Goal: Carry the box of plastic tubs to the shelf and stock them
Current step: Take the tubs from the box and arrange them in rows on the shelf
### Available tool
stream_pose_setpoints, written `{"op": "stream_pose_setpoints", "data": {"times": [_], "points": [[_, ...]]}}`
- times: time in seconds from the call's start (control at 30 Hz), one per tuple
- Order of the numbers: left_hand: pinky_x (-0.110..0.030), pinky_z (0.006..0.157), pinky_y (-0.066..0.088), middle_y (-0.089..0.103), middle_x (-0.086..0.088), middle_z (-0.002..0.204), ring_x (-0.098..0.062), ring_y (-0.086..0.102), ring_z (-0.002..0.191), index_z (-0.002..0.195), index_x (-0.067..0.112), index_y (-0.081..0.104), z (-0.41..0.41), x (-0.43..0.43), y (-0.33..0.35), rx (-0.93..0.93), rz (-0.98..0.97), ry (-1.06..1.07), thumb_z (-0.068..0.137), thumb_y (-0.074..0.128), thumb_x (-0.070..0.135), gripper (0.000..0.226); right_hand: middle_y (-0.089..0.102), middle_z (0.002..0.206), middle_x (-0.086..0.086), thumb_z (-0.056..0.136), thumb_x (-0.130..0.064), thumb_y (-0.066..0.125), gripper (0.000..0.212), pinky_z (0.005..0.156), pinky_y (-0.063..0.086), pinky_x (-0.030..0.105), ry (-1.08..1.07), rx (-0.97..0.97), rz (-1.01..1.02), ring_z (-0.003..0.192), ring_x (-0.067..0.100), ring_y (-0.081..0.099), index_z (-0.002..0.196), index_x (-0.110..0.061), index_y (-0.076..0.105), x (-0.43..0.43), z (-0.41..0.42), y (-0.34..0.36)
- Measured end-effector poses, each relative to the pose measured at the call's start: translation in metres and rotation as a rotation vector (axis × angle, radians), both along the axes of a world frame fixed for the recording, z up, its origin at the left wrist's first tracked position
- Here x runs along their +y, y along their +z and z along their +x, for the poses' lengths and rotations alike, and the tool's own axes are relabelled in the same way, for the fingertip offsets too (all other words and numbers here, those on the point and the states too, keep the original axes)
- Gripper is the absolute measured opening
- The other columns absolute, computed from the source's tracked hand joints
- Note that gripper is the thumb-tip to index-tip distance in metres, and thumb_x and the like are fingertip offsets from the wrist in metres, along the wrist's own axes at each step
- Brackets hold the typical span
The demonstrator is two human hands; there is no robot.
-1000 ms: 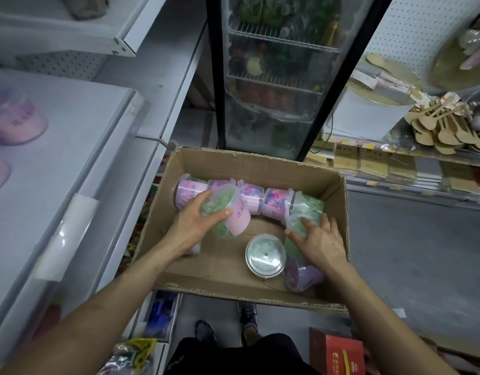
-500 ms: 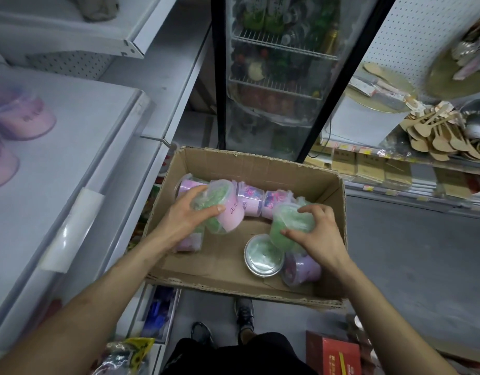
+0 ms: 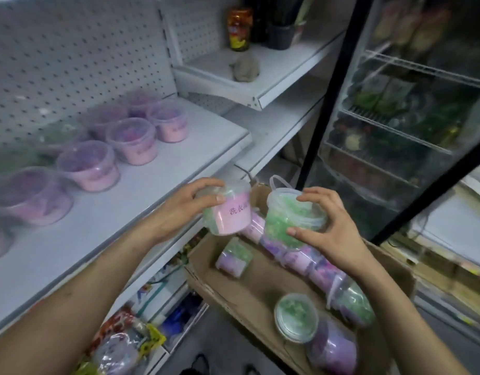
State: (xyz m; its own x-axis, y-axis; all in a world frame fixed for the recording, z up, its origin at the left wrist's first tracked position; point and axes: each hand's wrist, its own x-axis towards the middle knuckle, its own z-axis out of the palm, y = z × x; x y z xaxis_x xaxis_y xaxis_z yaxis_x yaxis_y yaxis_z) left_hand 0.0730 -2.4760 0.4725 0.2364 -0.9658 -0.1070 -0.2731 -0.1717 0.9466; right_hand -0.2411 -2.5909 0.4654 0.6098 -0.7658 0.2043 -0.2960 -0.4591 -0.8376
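My left hand (image 3: 183,205) grips a clear tub with a pink label (image 3: 228,211), held above the box by the shelf's front edge. My right hand (image 3: 328,226) holds a second tub full of green beads (image 3: 283,215), with a loop handle on its lid. Both tubs hang side by side above the open cardboard box (image 3: 249,288), which holds several more purple and green tubs (image 3: 297,316). On the white shelf (image 3: 103,220) to the left stand several purple tubs (image 3: 88,166) in rows.
A pegboard wall (image 3: 71,50) backs the shelf. A higher shelf (image 3: 263,74) carries a jar (image 3: 239,28) and a grey lump. A glass-door fridge (image 3: 401,117) stands on the right. Packaged goods (image 3: 125,345) fill the lower shelves under the box.
Both hands have lifted their tubs out of the box and up toward the shelf. My view has swung up and left, bringing the stocked shelf into sight.
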Motion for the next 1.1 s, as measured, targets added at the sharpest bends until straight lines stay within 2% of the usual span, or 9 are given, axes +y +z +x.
{"op": "stream_pose_setpoints", "data": {"times": [0.07, 0.17, 0.3, 0.37, 0.47, 0.57, 0.67, 0.9, 1.1], "points": [[-0.012, 0.083, 0.047, 0.07, 0.007, 0.125, 0.0, 0.066, 0.105, 0.127, 0.025, 0.07, 0.005, 0.021, 0.01, -0.002, 0.006, 0.071, 0.091, 0.076, 0.034, 0.038, 0.049, 0.143, -0.006, 0.068, -0.04, 0.091, 0.059, 0.111, 0.034, 0.013, 0.101, -0.034, -0.015, 0.136, 0.005, 0.048, 0.121, -0.027, 0.069, -0.011, 0.015, 0.007], [-0.025, 0.092, 0.052, 0.071, 0.01, 0.122, -0.009, 0.067, 0.111, 0.125, 0.031, 0.071, 0.01, 0.066, 0.02, -0.028, -0.002, 0.217, 0.084, 0.079, 0.048, 0.045, 0.05, 0.143, -0.006, 0.07, -0.034, 0.093, 0.058, 0.113, 0.036, 0.019, 0.241, -0.074, -0.051, 0.137, 0.008, 0.048, 0.122, -0.027, 0.069, -0.017, 0.041, 0.012], [-0.026, 0.079, 0.052, 0.072, 0.018, 0.106, 0.0, 0.067, 0.091, 0.122, 0.031, 0.071, 0.009, 0.134, 0.036, -0.081, 0.01, 0.412, 0.079, 0.077, 0.053, 0.049, 0.051, 0.142, -0.006, 0.067, -0.042, 0.089, 0.058, 0.113, 0.037, 0.018, 0.409, -0.121, -0.067, 0.136, 0.007, 0.048, 0.121, -0.029, 0.069, -0.006, 0.082, 0.017], [-0.023, 0.089, 0.052, 0.071, 0.018, 0.118, -0.001, 0.066, 0.106, 0.123, 0.033, 0.071, 0.009, 0.168, 0.042, -0.13, 0.01, 0.5, 0.08, 0.077, 0.054, 0.049, 0.052, 0.14, -0.005, 0.067, -0.045, 0.087, 0.059, 0.112, 0.038, 0.022, 0.492, -0.141, -0.068, 0.135, 0.009, 0.05, 0.121, -0.03, 0.069, 0.005, 0.104, 0.018], [-0.015, 0.085, 0.05, 0.069, 0.018, 0.124, 0.0, 0.065, 0.111, 0.124, 0.034, 0.071, 0.012, 0.223, 0.049, -0.125, 0.02, 0.643, 0.088, 0.08, 0.043, 0.038, 0.052, 0.14, -0.004, 0.067, -0.046, 0.085, 0.06, 0.11, 0.038, 0.02, 0.613, -0.147, -0.056, 0.132, 0.002, 0.049, 0.122, -0.029, 0.068, 0.029, 0.139, 0.021], [-0.031, 0.093, 0.052, 0.068, 0.02, 0.129, -0.005, 0.063, 0.119, 0.126, 0.041, 0.07, 0.017, 0.281, 0.055, -0.15, 0.013, 0.796, 0.081, 0.081, 0.055, 0.048, 0.051, 0.14, -0.006, 0.067, -0.05, 0.083, 0.062, 0.106, 0.033, 0.006, 0.701, -0.157, -0.044, 0.13, -0.005, 0.048, 0.122, -0.029, 0.067, 0.059, 0.174, 0.024], [-0.036, 0.104, 0.05, 0.068, 0.018, 0.132, -0.006, 0.063, 0.122, 0.126, 0.042, 0.07, 0.028, 0.337, 0.057, -0.213, 0.015, 0.91, 0.077, 0.077, 0.062, 0.053, 0.049, 0.139, -0.009, 0.069, -0.05, 0.084, 0.06, 0.107, 0.034, 0.007, 0.776, -0.161, -0.037, 0.132, -0.002, 0.047, 0.123, -0.032, 0.065, 0.093, 0.205, 0.028], [-0.012, 0.092, 0.045, 0.07, 0.012, 0.127, 0.01, 0.064, 0.108, 0.13, 0.032, 0.069, 0.064, 0.425, 0.062, -0.171, 0.017, 1.021, 0.087, 0.082, 0.032, 0.045, 0.048, 0.138, -0.013, 0.07, -0.052, 0.085, 0.061, 0.11, 0.035, 0.016, 0.876, -0.142, -0.087, 0.132, -0.002, 0.047, 0.124, -0.034, 0.064, 0.167, 0.268, 0.036], [-0.011, 0.093, 0.045, 0.062, 0.016, 0.137, 0.016, 0.06, 0.11, 0.132, 0.037, 0.067, 0.125, 0.466, 0.049, -0.162, 0.003, 0.96, 0.078, 0.084, 0.043, 0.058, 0.049, 0.137, -0.009, 0.073, -0.036, 0.093, 0.056, 0.113, 0.037, 0.021, 0.838, -0.136, -0.113, 0.131, 0.0, 0.048, 0.122, -0.031, 0.065, 0.225, 0.313, 0.037]]}}
